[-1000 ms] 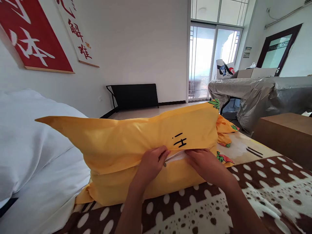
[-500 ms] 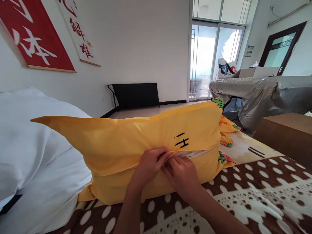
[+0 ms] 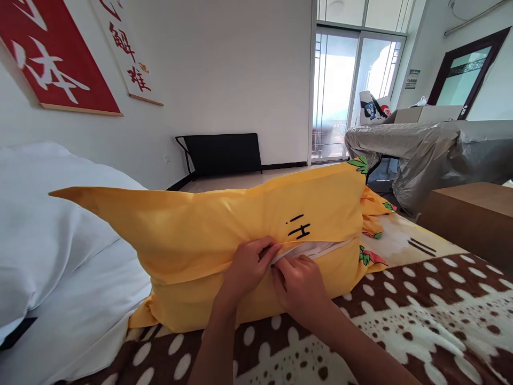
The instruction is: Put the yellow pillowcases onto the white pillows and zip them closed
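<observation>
A plump yellow pillowcase (image 3: 192, 230) with black "Hi" lettering stands on its long side before me. A slit runs along its near face, and a white pillow (image 3: 320, 248) shows through the slit's right part. At the slit's middle, my left hand (image 3: 248, 267) is closed, pinching the upper edge of the cloth between thumb and fingers. My right hand (image 3: 300, 286) is closed on the slit's lower edge, just right of the left hand. A tiny dark spot shows between the fingertips, too small to name.
Brown-and-white dotted blanket (image 3: 401, 321) lies beneath the pillowcase. White bedding (image 3: 72, 214) is heaped at left. Orange cloth (image 3: 372, 206) with leaf prints lies behind the pillowcase's right end. A brown box (image 3: 473, 214) and a plastic-covered table (image 3: 425, 139) stand at right.
My hands have drawn slightly apart at the slit, and its gap is a little wider, with more white showing. The view has shifted slightly.
</observation>
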Motion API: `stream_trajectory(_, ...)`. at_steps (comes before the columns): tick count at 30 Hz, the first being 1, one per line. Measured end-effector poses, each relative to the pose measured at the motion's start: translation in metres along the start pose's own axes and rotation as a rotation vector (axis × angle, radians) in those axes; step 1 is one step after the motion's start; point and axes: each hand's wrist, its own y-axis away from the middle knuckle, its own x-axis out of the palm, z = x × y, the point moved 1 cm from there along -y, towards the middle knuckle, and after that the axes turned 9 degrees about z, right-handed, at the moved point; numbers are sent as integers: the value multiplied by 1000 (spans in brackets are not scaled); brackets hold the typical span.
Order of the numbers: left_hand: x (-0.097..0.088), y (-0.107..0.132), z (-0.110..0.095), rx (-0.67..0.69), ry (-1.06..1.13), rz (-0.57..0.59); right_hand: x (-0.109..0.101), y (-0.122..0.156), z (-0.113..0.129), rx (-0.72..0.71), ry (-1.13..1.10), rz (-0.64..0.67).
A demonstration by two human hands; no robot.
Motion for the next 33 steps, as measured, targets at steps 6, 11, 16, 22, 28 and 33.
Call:
stream_trajectory(6, 4, -1, 2, 5, -7, 9, -6, -3, -7, 102, 39, 103)
stream_trajectory(11, 4, -2, -2, 12, -51, 3, -25, -7, -22, 234, 53, 237)
stream_trajectory(16, 5, -5, 1, 11, -88, 4, -41, -12, -42, 375, 99, 372)
stream_trajectory(22, 7, -4, 8, -2, -51, -15, -62, -9, -61, 494, 108, 414)
stream_trajectory(28, 8, -2, -13, 84, -334, -160, -80, -6, -61, 508, 65, 446)
stream_trajectory(33, 24, 5, -49, 217, -510, -233, -83, -6, -54, 489, 123, 457)
